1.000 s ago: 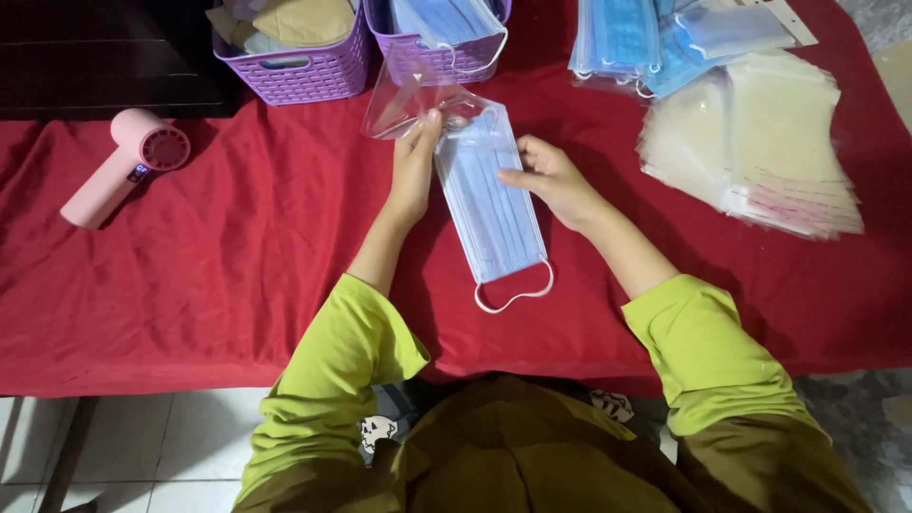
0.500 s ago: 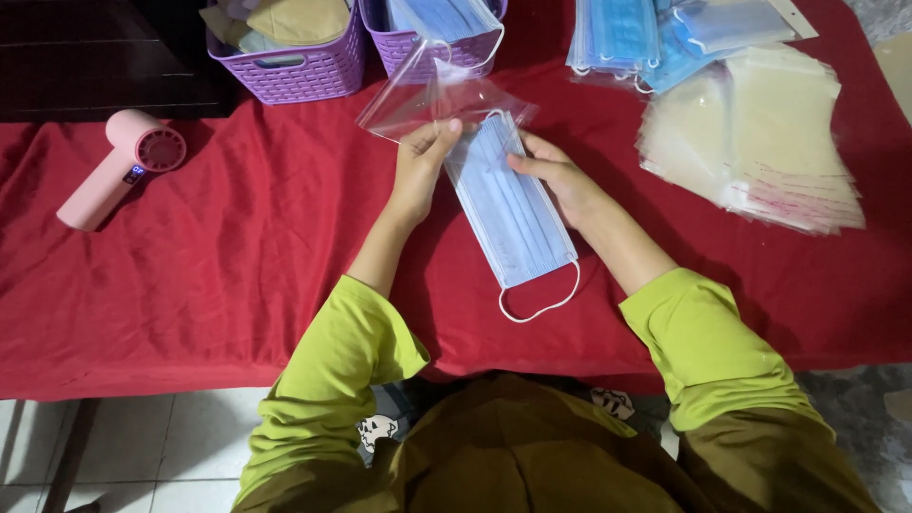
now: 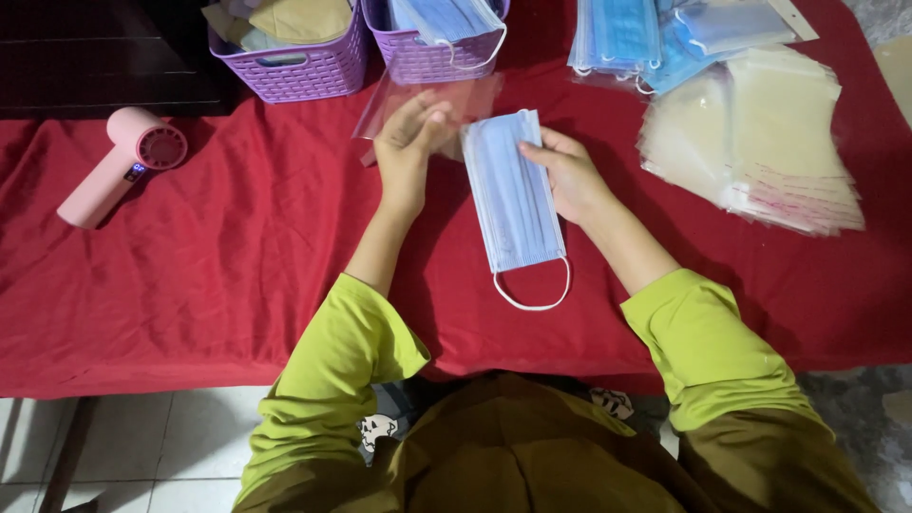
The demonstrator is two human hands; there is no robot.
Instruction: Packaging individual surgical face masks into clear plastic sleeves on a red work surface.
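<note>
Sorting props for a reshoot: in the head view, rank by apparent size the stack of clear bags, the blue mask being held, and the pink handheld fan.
1. stack of clear bags
2. blue mask
3. pink handheld fan
</note>
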